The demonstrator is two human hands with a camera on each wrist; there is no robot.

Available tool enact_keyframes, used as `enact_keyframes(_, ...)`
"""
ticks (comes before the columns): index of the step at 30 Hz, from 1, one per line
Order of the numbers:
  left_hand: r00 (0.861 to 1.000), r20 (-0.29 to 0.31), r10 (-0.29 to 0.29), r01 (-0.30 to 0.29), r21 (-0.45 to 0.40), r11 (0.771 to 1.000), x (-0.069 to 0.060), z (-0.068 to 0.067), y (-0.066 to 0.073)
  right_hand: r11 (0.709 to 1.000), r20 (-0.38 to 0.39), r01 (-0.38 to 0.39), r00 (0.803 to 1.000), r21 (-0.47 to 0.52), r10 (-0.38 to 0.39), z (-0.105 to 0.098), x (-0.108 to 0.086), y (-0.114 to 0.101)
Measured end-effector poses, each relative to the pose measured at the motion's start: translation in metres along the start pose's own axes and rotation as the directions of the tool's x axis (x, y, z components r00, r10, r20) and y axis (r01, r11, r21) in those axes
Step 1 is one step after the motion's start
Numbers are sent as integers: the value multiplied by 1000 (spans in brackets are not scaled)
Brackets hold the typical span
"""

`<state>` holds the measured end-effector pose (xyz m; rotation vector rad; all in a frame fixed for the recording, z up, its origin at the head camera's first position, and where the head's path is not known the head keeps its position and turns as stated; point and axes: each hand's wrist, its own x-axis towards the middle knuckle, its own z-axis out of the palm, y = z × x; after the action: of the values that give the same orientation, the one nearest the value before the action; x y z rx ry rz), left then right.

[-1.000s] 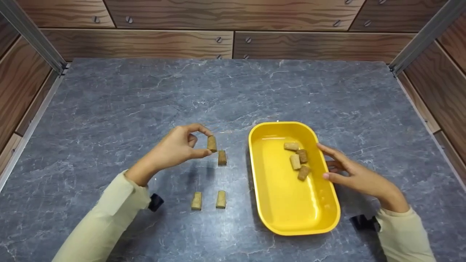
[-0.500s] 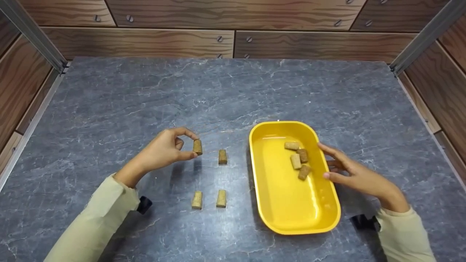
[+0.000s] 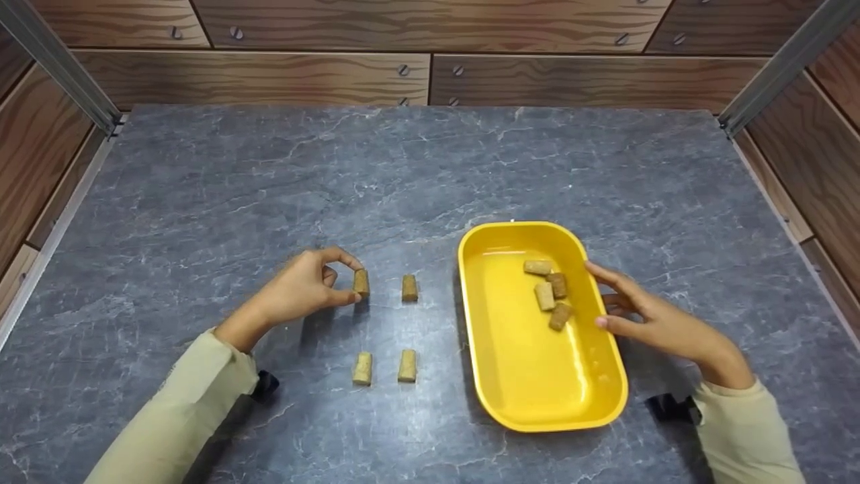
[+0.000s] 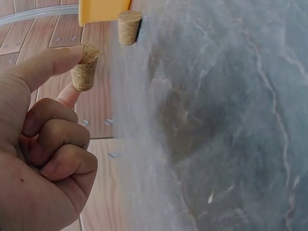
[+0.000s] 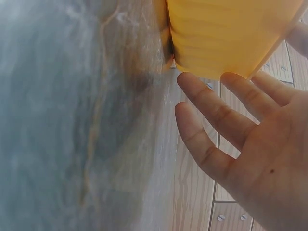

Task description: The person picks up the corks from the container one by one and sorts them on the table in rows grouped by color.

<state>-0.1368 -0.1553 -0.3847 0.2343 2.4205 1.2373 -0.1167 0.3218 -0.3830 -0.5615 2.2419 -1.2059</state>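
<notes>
My left hand pinches a brown cork upright between thumb and index finger, low over the table; whether it touches the surface I cannot tell. In the left wrist view the other fingers are curled, and another cork stands beyond. To the right of the held cork stands a second brown cork. Nearer are two lighter corks, side by side. My right hand touches the right rim of a yellow tub. The right wrist view has its fingers extended beside the tub wall.
Inside the tub several corks lie loose toward the right side. A grey marbled table spreads beneath everything. Wood-patterned panels stand behind it, with metal posts at the far corners.
My left hand has carried its cork left, away from the standing brown cork, then lowered it toward the table. The right hand and tub have stayed in place.
</notes>
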Motion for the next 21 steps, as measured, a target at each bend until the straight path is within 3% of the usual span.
enact_keyframes(8, 999, 34, 33, -32, -27, 999, 5, 10, -7, 1000, 8, -8, 1000, 9, 8, 0, 0, -1)
enact_keyframes(21, 999, 35, -1, 2, -41, 999, 12, 17, -12, 1000, 2, -4, 1000, 11, 4, 0, 0, -1)
